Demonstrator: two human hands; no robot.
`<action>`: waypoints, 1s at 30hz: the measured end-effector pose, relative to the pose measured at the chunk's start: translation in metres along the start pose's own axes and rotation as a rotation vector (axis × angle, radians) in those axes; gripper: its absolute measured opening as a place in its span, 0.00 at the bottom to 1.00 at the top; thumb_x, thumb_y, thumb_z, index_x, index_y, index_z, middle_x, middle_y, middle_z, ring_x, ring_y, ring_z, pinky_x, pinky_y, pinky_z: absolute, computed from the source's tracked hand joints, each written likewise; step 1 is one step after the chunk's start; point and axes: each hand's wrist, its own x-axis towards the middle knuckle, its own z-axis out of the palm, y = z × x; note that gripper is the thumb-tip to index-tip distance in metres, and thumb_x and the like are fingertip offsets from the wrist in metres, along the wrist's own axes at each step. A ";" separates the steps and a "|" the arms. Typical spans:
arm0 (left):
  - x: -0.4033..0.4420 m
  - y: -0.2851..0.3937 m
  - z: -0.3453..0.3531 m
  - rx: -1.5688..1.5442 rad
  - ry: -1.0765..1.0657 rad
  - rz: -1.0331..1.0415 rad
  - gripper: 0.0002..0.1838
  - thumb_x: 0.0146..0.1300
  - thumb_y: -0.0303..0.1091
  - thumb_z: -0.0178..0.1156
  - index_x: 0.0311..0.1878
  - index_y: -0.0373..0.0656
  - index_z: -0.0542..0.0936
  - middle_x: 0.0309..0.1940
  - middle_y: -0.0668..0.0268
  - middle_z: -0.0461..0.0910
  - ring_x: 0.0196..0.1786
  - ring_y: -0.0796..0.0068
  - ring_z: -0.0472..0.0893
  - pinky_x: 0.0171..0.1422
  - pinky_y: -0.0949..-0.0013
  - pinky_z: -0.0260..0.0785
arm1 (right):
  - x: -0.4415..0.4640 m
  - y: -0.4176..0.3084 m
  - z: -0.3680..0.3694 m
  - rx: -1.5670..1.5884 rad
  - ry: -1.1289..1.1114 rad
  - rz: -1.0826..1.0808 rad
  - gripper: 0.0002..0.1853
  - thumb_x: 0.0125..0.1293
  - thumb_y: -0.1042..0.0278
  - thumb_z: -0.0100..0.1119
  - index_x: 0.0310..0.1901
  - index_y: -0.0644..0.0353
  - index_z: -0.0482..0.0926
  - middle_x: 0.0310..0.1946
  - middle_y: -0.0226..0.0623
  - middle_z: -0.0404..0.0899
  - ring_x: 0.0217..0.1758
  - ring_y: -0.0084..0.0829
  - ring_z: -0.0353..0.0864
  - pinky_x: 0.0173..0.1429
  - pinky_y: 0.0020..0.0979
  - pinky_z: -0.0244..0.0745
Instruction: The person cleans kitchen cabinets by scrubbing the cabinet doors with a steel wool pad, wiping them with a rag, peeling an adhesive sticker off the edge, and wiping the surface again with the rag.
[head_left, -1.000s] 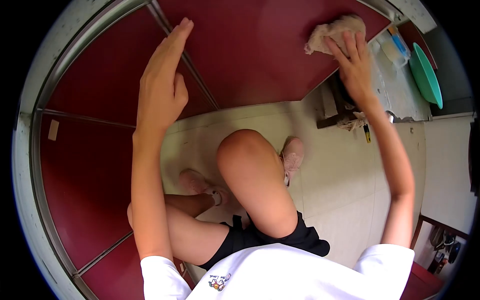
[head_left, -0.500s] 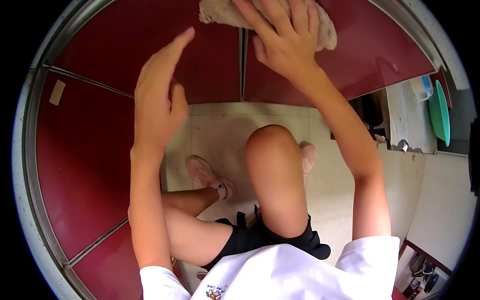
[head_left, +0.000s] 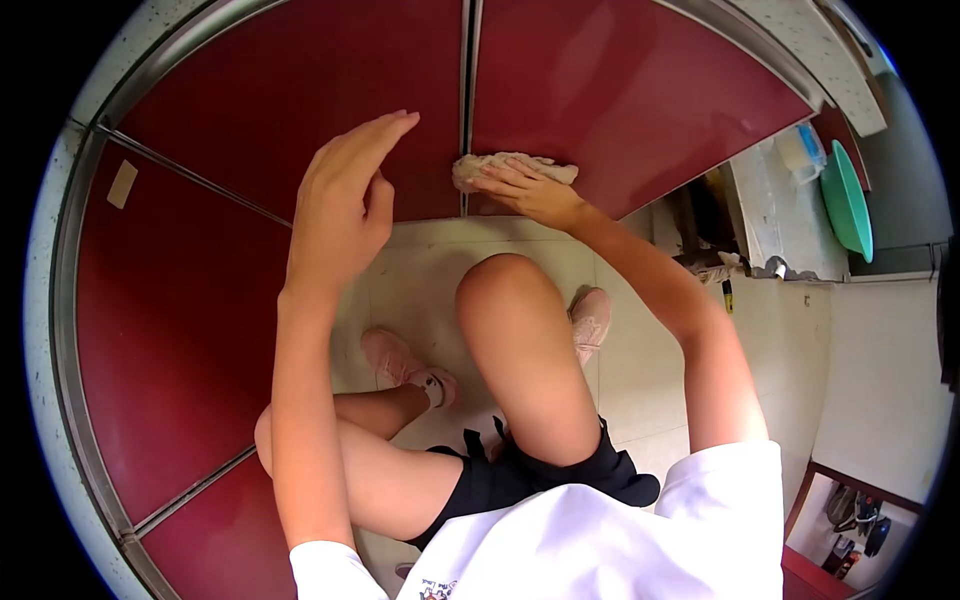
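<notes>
At the door's (head_left: 620, 85) lower corner our right hand (head_left: 537, 197), fingers parted, covers cloth (head_left: 467, 172) the seam (head_left: 466, 90) could snag. Our left hand's (head_left: 345, 205) lie together.

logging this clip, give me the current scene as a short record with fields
right grip: over the pale cloth, fingers extended
cloth position: against the red panels, left end across the seam near its bottom
left grip: holding nothing, thumb apart; panel contact unclear
right side: green basin beside a plastic container
below: pink shoes on pale floor
</notes>
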 end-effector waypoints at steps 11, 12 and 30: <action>0.010 0.003 0.010 0.016 -0.053 0.048 0.28 0.51 0.12 0.51 0.55 0.45 0.80 0.54 0.62 0.81 0.55 0.60 0.79 0.62 0.60 0.69 | -0.048 0.104 -0.151 -0.036 0.513 0.451 0.26 0.52 0.65 0.57 0.55 0.34 0.82 0.67 0.35 0.69 0.70 0.47 0.67 0.67 0.52 0.63; 0.012 0.003 0.013 0.017 -0.068 0.045 0.28 0.51 0.12 0.51 0.55 0.45 0.80 0.54 0.62 0.81 0.55 0.60 0.79 0.62 0.60 0.69 | -0.051 0.113 -0.156 -0.083 0.581 0.518 0.25 0.49 0.65 0.58 0.53 0.35 0.84 0.66 0.37 0.71 0.68 0.48 0.68 0.66 0.51 0.65; 0.038 0.002 0.041 0.056 -0.061 -0.097 0.24 0.54 0.11 0.47 0.51 0.41 0.81 0.52 0.61 0.81 0.54 0.65 0.80 0.51 0.70 0.74 | -0.089 0.012 -0.025 0.371 0.453 0.411 0.15 0.52 0.63 0.59 0.43 0.39 0.84 0.54 0.25 0.76 0.61 0.30 0.73 0.65 0.36 0.64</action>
